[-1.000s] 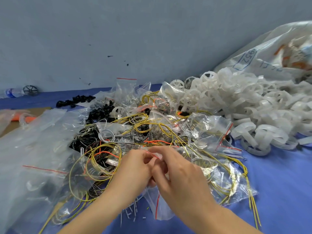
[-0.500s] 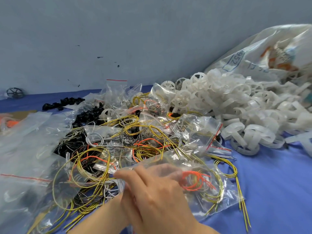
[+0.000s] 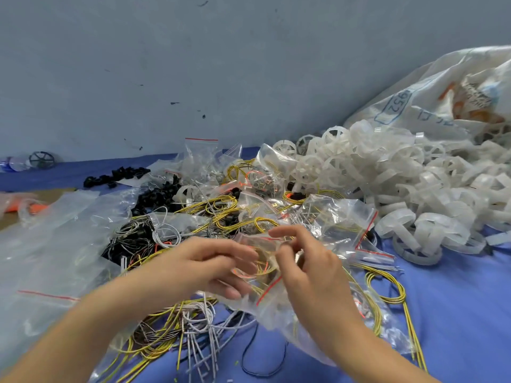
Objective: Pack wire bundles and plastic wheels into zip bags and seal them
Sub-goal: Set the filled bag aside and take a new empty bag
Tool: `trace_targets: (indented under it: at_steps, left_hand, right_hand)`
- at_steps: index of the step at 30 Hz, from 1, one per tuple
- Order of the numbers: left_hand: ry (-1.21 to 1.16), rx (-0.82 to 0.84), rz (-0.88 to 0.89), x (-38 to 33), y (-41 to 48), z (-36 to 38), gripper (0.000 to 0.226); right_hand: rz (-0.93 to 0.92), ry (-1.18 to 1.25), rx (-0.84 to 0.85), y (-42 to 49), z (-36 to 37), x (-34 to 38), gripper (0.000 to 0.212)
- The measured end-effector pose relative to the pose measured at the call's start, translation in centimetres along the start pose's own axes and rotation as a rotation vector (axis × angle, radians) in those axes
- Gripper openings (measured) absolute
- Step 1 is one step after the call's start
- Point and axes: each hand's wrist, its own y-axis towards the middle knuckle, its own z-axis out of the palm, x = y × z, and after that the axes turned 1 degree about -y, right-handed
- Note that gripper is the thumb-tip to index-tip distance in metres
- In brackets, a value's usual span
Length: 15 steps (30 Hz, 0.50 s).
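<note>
our left hand [image 3: 210, 265] and right hand [image 3: 312, 275] meet over the zip bag [image 3: 266, 258] on the wire pile [image 3: 171, 327]. both are blurred, so we cannot tell if the half-curled fingers pinch it. a yellow wire [image 3: 262, 268] caught in the red strip [image 3: 269, 290] may stop the seal.

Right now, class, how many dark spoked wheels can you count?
1: dark wheel, far left by the wall, beside a bottle; others may lie hidden under the bags.
</note>
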Motion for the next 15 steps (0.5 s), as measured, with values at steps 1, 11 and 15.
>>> trace_targets:
  at_steps: [1, 11, 15]
  left_hand:
    - [-0.015, -0.002, 0.136, 0.9, -1.1, -2.6, 0.039]
    - [0.726, -0.761, 0.223, 5.0, -2.2, -10.1, 0.026]
    - [0.888, -0.744, 0.156, 6.0, -1.5, -10.5, 0.025]
  right_hand:
    - [0.033, 0.024, 0.011, 0.2, -0.1, -0.2, 0.020]
    - [0.067, 0.120, 0.108, 0.0, 1.1, -0.2, 0.027]
    - [0.071, 0.127, 0.108, -0.1, 1.1, -0.5, 0.026]
